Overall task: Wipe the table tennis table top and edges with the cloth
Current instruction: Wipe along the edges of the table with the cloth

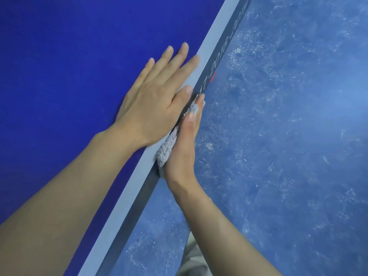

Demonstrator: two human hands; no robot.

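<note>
The cloth (169,144) is a pale grey, nubbly knit, bunched into a long roll and pinned against the dark side face (217,70) of the table tennis table (59,56), just below the light grey border stripe (211,44) that runs along the rim of the deep blue top. The right hand (185,148) presses it there with a flat palm turned toward the edge, its fingers straight and held together — the thumb lies along the upper side of the cloth and the fingertips reach past its far end, so the cloth shows only as a strip between hand and table. The left hand (155,96) rests palm down on the blue top, fingers straight and slightly spread, its thumb lying over the stripe right at the rim and close to the right thumb; it holds nothing. The cloth's long axis follows the table edge, running from lower left to upper right in the head view, the thicker end nearer the wrist. White printed characters run along the dark side face beyond the fingertips. Below lies a scuffed blue floor (288,136).
</note>
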